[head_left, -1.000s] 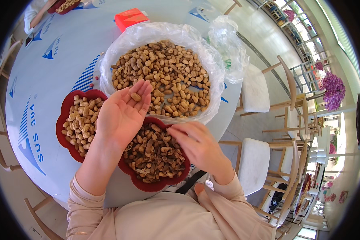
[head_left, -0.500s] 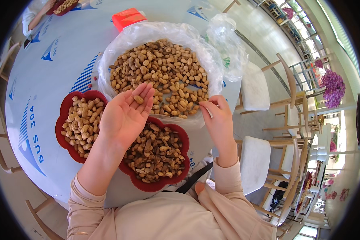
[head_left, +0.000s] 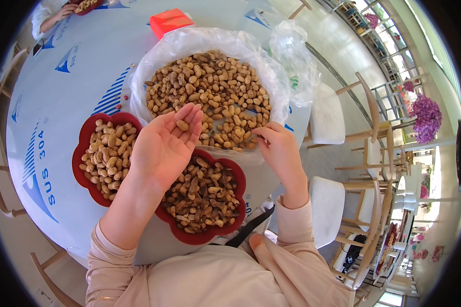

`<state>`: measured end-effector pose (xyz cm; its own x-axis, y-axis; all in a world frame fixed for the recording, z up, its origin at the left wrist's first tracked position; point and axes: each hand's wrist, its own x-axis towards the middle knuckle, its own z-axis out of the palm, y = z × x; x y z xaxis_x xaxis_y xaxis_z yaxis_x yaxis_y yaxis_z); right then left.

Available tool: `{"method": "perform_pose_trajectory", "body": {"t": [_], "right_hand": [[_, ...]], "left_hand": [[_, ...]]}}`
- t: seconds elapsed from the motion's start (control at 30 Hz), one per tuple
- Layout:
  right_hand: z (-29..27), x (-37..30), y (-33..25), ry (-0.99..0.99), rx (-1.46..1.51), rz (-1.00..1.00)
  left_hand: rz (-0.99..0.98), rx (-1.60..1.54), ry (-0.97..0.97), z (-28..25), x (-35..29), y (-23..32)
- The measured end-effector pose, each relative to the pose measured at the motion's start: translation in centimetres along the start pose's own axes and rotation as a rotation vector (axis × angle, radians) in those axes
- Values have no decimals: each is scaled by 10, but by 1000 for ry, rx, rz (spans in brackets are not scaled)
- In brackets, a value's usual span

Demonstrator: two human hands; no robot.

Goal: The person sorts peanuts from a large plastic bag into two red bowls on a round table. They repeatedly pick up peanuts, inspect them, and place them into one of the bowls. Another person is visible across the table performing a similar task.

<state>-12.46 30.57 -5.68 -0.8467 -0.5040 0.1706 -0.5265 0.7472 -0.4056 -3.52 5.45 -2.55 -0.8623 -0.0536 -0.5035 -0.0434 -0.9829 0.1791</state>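
Observation:
My left hand (head_left: 161,153) is palm up with its fingers stretched out, and one unshelled peanut (head_left: 182,125) rests on them. Beyond it a clear plastic bag (head_left: 138,82) lies spread open around a heap of unshelled peanuts (head_left: 210,77). At the heap's near right edge my right hand (head_left: 280,151) is closed, thumb and fingertips together among the peanuts; what they pinch is too small to make out. Below my left wrist sits a red scalloped tray (head_left: 243,189) of darker, shrivelled peanuts. Left of that wrist, another red scalloped tray (head_left: 77,163) holds paler peanuts.
A red-orange packet (head_left: 170,23) lies behind the bag, and a crumpled clear bag (head_left: 289,46) to its right. At the far left a person's hand (head_left: 65,11) touches another red tray (head_left: 89,7). Chairs (head_left: 325,210) stand right of the round table (head_left: 46,117).
My right hand's fingertips have moved slightly left, in among the peanuts at the heap's edge. My left hand still bears the same peanut. The whole view has shifted a little.

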Motion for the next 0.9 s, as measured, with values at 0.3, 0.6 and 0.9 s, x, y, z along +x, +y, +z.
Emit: {"method": "perform_pose_trajectory", "body": {"t": [0.3,0.6,0.9], "right_hand": [[1,24,5,-30,-206,-342],[1,38,5,-143,-229,-329],[-29,11,-42,-109,136,-315]], "left_hand": [[5,-28,-10,2,-2,1],[-12,-30,8,2,0,-1],[-8,-3,-49,4,-3,6]]}}
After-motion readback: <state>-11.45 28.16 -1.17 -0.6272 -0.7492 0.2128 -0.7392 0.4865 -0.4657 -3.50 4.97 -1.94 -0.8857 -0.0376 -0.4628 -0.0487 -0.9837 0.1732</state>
